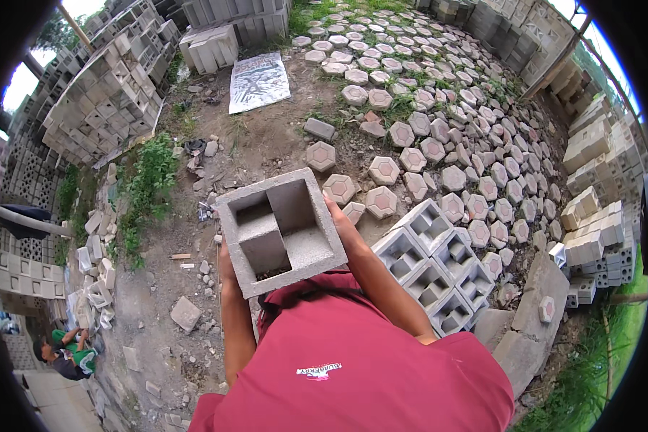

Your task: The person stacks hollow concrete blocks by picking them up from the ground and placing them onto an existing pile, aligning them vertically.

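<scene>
Held up in front of my body is a square grey concrete vent block [311, 249], with offset recesses inside its frame. My right hand [338, 216] grips its right side, with part of the hand showing along the edge. On the other side my left hand [227, 257] supports the block, its fingers mostly hidden behind it. Below and to the right, several similar vent blocks [430, 253] stand close together in a group on the ground.
Many hexagonal pavers [384, 171] cover the ground ahead and to the right. A printed sheet [259, 83] lies on the dirt ahead. Block stacks [108, 93] rise at the left. A person [70, 353] crouches at the lower left. A concrete slab [529, 309] lies at the right.
</scene>
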### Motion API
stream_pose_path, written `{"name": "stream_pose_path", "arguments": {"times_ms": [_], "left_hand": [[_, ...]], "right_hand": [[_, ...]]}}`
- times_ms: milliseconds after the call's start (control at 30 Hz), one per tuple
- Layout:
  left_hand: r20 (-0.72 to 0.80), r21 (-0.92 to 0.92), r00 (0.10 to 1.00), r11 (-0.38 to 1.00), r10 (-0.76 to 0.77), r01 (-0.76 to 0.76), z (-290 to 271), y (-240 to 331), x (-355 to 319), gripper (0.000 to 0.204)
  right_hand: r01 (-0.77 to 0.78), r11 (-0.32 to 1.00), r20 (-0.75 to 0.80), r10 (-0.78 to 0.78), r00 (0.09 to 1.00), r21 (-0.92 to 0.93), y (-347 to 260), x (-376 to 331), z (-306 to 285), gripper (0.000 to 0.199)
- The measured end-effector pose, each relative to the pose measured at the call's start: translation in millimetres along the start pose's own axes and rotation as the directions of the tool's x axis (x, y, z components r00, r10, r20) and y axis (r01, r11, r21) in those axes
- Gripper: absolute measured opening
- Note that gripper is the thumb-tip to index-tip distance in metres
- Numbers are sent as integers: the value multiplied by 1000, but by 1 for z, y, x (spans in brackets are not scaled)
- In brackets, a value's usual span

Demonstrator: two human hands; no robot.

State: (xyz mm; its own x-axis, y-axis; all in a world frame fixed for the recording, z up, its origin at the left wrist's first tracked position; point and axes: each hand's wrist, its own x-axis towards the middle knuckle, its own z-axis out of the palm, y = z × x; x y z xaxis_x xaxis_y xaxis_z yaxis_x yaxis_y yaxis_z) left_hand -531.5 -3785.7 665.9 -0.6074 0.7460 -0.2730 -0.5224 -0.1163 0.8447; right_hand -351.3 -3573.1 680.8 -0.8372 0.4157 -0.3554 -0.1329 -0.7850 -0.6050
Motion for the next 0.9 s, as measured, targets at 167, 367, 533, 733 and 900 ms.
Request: {"name": "stream_pose_path", "arguments": {"times_ms": [167,367,533,733,900], "left_hand": [[97,4,995,999,-36,36,41,23,87,62],[142,26,963,974,-228,227,54,45,240,54],[243,69,919,950,-311,303,117,62,344,55],[243,107,901,933,-360,343,167,64,427,49],[226,194,879,904,-420,381,204,79,489,54]], "right_hand": [[150,989,-104,-148,983,10,-47,48,-8,58],[114,984,-128,-96,987,137,-111,123,2,84],[264,945,-303,-200,932,191,-160,181,-24,87],[322,944,-432,-260,863,76,-207,214,-55,85],[413,910,-511,-337,791,40,-261,256,-38,73]]}}
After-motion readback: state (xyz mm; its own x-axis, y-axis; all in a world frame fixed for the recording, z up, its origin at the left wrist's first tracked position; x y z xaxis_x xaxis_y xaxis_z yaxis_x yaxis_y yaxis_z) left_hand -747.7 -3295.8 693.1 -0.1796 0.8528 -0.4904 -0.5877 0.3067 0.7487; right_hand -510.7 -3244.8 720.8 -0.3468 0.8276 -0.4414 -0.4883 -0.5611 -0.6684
